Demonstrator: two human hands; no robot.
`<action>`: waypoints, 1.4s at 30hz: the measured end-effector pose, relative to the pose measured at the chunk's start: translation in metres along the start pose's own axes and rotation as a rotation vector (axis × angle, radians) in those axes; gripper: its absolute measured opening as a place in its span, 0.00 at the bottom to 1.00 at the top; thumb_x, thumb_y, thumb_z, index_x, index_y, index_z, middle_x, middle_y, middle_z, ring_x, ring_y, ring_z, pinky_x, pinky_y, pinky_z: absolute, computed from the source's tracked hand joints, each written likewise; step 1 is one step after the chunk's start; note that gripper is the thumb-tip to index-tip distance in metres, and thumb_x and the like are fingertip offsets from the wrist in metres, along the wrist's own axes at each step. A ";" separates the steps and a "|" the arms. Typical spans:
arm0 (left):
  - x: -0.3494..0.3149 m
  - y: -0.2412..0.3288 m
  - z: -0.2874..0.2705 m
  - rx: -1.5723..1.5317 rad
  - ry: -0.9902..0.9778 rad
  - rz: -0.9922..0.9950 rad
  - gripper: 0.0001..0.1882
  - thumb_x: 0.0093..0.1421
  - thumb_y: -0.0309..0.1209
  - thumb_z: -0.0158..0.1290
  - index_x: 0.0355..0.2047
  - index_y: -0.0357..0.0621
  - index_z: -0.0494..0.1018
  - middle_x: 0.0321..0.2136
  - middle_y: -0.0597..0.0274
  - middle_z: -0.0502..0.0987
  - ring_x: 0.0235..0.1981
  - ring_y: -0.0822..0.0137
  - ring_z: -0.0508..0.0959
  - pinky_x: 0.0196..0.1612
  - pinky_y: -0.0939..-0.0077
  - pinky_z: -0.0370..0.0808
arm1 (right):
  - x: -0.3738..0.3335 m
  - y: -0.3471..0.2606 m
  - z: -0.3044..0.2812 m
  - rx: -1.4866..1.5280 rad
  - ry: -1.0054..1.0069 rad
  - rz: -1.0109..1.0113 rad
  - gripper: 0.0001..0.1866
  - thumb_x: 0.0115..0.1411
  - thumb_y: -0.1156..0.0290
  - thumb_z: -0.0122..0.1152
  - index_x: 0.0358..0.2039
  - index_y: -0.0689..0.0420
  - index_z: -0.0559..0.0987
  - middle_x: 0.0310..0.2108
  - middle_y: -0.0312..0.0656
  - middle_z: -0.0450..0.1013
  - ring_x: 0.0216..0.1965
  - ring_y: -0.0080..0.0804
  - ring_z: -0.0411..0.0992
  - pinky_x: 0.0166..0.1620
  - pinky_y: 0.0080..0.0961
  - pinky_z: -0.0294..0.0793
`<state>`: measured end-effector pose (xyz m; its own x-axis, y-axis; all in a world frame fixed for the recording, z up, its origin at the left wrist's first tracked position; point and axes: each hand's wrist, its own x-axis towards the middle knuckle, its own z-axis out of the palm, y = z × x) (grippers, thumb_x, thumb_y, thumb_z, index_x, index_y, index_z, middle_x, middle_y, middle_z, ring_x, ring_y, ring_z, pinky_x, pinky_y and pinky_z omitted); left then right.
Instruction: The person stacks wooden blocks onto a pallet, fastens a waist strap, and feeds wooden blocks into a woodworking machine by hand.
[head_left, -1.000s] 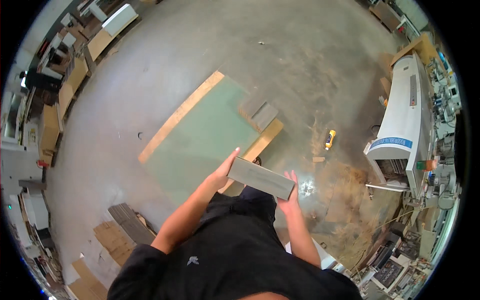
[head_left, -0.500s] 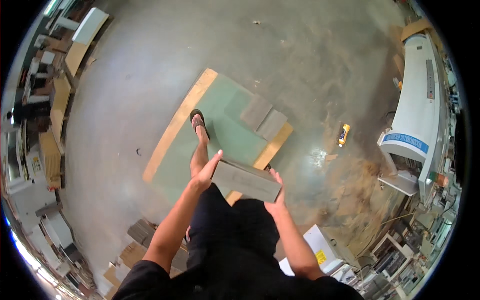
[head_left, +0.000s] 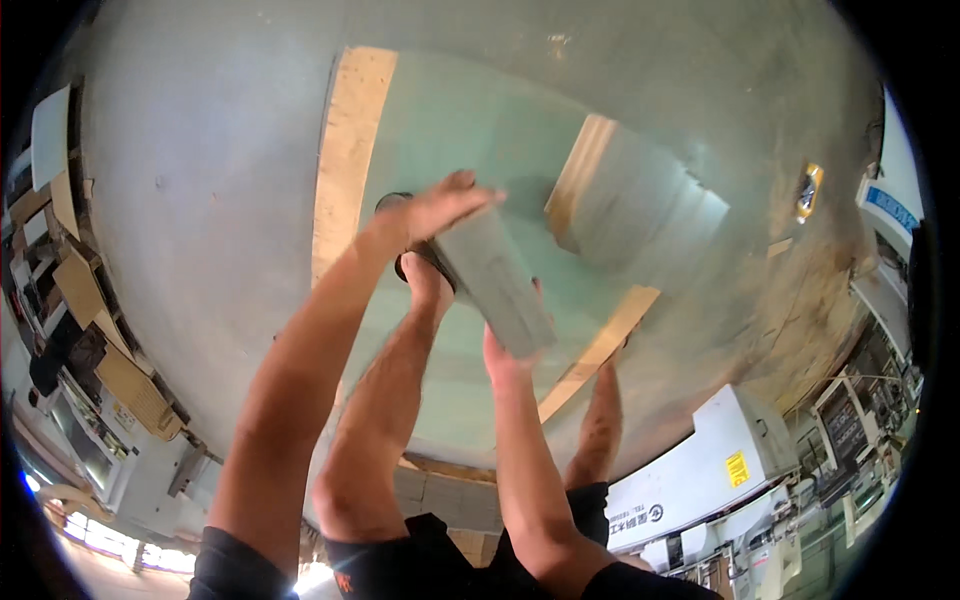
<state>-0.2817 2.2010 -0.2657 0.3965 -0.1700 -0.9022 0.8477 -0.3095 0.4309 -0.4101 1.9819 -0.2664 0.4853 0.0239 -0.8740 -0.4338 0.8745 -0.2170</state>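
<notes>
Left hand (head_left: 450,208) and right hand (head_left: 511,358) grasped a grey rectangular block (head_left: 493,277).
It slanted, blurred; far right was a yellow bottle (head_left: 809,193).

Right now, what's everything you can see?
Block: one, grey, centre
Floor: one, grey, all around
Panel: one, green, on the floor
Wooden strips: two, tan, panel's left and right sides
Boards: count unclear, grey with tan edges, panel's upper right
Bottle: one, yellow, right floor
Wood scrap: one, tan, near bottle
Cabinet: one, white, lower right
Machine: one, white, blue band, right edge
Cardboard: several, brown, left edge
Clutter: uncountable, mixed, both edges
Legs: two, bare, lower centre
Left hand: one, bare, block's upper end
Right hand: one, bare, block's lower end
</notes>
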 end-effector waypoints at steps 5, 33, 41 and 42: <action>0.088 0.016 -0.041 0.085 -0.044 0.011 0.43 0.50 0.64 0.47 0.55 0.41 0.63 0.53 0.56 0.65 0.55 0.62 0.62 0.57 0.69 0.58 | 0.087 0.044 0.006 0.130 -0.203 -0.081 0.20 0.63 0.60 0.45 0.52 0.56 0.68 0.51 0.40 0.68 0.53 0.34 0.65 0.58 0.32 0.60; 0.140 0.034 0.013 -0.514 0.247 0.222 0.47 0.57 0.67 0.31 0.67 0.51 0.36 0.67 0.62 0.37 0.68 0.66 0.36 0.66 0.69 0.36 | 0.079 0.023 0.020 0.404 0.458 0.105 0.30 0.63 0.44 0.34 0.56 0.51 0.64 0.54 0.41 0.64 0.54 0.39 0.62 0.62 0.51 0.48; 0.117 0.063 0.061 -0.780 0.011 0.070 0.51 0.53 0.73 0.26 0.64 0.45 0.50 0.60 0.55 0.58 0.59 0.59 0.60 0.59 0.62 0.59 | 0.089 -0.239 -0.123 -0.401 0.363 -0.464 0.36 0.61 0.37 0.32 0.52 0.56 0.67 0.51 0.41 0.65 0.55 0.35 0.60 0.60 0.41 0.53; 0.114 0.059 0.059 -0.772 0.021 0.062 0.51 0.53 0.73 0.26 0.64 0.45 0.50 0.60 0.55 0.58 0.59 0.59 0.60 0.59 0.62 0.59 | 0.098 -0.253 -0.074 -0.563 0.439 -0.512 0.37 0.62 0.37 0.31 0.55 0.57 0.65 0.54 0.42 0.63 0.58 0.34 0.58 0.61 0.38 0.50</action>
<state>-0.2074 2.1079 -0.3423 0.4511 -0.1457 -0.8805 0.8261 0.4415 0.3501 -0.3093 1.7269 -0.3296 0.4372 -0.5954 -0.6741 -0.6090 0.3556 -0.7090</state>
